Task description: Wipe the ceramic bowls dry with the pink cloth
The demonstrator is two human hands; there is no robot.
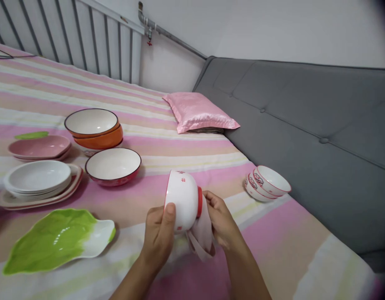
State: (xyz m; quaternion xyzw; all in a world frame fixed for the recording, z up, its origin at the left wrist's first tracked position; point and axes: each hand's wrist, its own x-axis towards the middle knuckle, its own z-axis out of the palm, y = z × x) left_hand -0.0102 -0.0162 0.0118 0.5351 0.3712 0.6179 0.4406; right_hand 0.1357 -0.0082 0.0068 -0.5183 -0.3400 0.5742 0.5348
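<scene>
My left hand (159,233) grips a small white bowl (181,200) with red markings and a red foot ring, turned on its side with its base toward the right. My right hand (220,218) is closed on a pale pink cloth (202,235), pressing it against the bowl's base; the cloth hangs down between my hands. Both hands are over a striped pink bedsheet (186,158). A stack of similar small bowls (267,183) lies tilted to the right, by the grey headboard.
To the left are a red bowl (114,166), stacked orange bowls (94,127), a pink plate (39,146), stacked white plates on a tray (39,179) and a green leaf-shaped dish (59,238). A pink pillow (197,111) lies further back. The grey padded headboard (320,137) runs along the right.
</scene>
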